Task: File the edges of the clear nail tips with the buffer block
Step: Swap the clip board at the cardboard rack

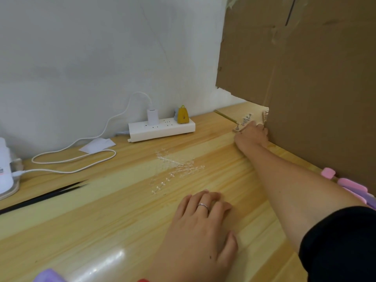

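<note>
Several clear nail tips [179,169] on their sprues lie scattered mid-table. My left hand [201,226], a ring on one finger, rests flat and open on the wood just in front of them. My right hand [252,134] is stretched to the far right corner, its fingers curled over the base of a small nail stand [245,119] with metal pegs. Pink and purple blocks [352,185] that look like buffer blocks lie by the right edge, partly hidden behind my right forearm. Neither hand touches them.
A big cardboard sheet [305,78] walls off the right side. A white power strip [162,129] with chargers, a white cable [71,157] and a white device [6,169] sit at the back and left. Black tweezers [46,196] lie at left; a purple object [48,275] at the front edge.
</note>
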Action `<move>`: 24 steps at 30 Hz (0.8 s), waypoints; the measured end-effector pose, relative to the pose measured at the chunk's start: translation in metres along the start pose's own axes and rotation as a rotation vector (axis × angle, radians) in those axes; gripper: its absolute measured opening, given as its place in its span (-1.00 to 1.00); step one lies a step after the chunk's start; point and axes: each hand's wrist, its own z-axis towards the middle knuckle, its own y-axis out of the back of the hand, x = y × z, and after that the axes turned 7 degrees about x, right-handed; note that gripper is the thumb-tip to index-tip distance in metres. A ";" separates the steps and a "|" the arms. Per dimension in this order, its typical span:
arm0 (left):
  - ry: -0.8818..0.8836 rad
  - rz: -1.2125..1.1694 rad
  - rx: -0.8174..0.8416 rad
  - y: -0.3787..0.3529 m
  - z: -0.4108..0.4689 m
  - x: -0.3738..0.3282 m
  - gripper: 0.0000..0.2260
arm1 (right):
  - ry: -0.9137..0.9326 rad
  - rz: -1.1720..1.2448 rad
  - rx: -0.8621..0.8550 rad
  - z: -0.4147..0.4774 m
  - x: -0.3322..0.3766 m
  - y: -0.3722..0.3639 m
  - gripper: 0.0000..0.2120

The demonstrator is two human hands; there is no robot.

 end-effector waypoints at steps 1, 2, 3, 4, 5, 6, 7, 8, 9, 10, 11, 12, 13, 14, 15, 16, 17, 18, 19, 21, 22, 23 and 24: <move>0.002 -0.003 0.001 0.000 0.000 0.000 -0.40 | 0.007 -0.006 -0.001 0.001 -0.001 0.000 -0.50; 0.005 -0.007 0.003 0.000 0.001 0.000 -0.39 | 0.016 0.007 -0.015 0.001 -0.002 0.001 -0.52; 0.008 -0.010 0.004 0.001 0.001 -0.001 -0.39 | 0.027 0.040 -0.045 0.001 -0.002 0.001 -0.56; 0.010 -0.011 0.004 0.001 0.001 -0.001 -0.39 | 0.040 0.081 -0.087 0.001 -0.003 0.001 -0.62; 0.011 -0.005 0.007 0.001 0.001 -0.001 -0.40 | 0.053 0.102 -0.123 0.000 -0.003 0.001 -0.69; 0.011 0.002 0.010 0.000 0.001 -0.001 -0.40 | 0.063 0.076 -0.132 -0.001 -0.003 0.001 -0.75; 0.011 0.007 0.012 0.000 0.000 -0.001 -0.40 | 0.074 0.018 -0.114 -0.003 -0.002 0.001 -0.78; 0.012 0.008 0.011 0.000 0.000 -0.001 -0.41 | 0.086 -0.039 -0.090 -0.004 -0.001 0.000 -0.76; 0.013 0.007 0.010 0.000 0.000 -0.001 -0.41 | 0.107 -0.071 -0.073 -0.006 0.000 0.000 -0.74; 0.013 0.006 0.008 0.000 0.000 -0.001 -0.41 | 0.140 -0.076 -0.066 -0.007 0.001 -0.001 -0.74; 0.012 0.006 0.007 0.000 0.000 0.000 -0.40 | 0.181 -0.069 -0.066 -0.007 0.002 -0.002 -0.76; 0.012 0.006 0.006 0.000 0.000 0.000 -0.40 | 0.219 -0.070 -0.064 -0.007 0.003 -0.003 -0.78; 0.011 0.007 0.005 0.000 0.000 0.000 -0.40 | 0.246 -0.081 -0.056 -0.008 0.004 -0.003 -0.80; 0.010 0.009 0.003 0.000 0.000 0.000 -0.40 | 0.260 -0.097 -0.052 -0.008 0.004 -0.003 -0.81; 0.010 0.009 0.002 0.000 0.000 0.000 -0.40 | 0.259 -0.117 -0.059 -0.008 0.003 -0.004 -0.81; 0.012 0.006 0.000 0.000 0.000 0.000 -0.40 | 0.248 -0.144 -0.076 -0.008 0.003 -0.004 -0.80; 0.014 0.001 -0.001 -0.001 0.000 0.000 -0.41 | 0.230 -0.178 -0.095 -0.008 0.002 -0.005 -0.79; 0.015 -0.002 -0.002 -0.001 0.000 0.000 -0.42 | 0.213 -0.212 -0.110 -0.008 0.001 -0.006 -0.78; 0.015 -0.001 -0.004 -0.001 -0.001 0.000 -0.42 | 0.203 -0.238 -0.120 -0.008 0.000 -0.007 -0.77; 0.015 0.002 -0.010 -0.001 -0.001 0.000 -0.43 | 0.210 -0.260 -0.121 -0.007 -0.001 -0.008 -0.75; 0.015 0.000 -0.011 0.000 -0.001 -0.001 -0.42 | 0.222 -0.265 -0.112 -0.006 0.000 -0.008 -0.74; 0.014 -0.005 -0.011 0.000 -0.001 -0.001 -0.42 | 0.233 -0.269 -0.102 -0.006 0.000 -0.007 -0.71; 0.013 -0.008 -0.010 0.000 -0.001 -0.001 -0.42 | 0.242 -0.274 -0.091 -0.006 0.000 -0.007 -0.70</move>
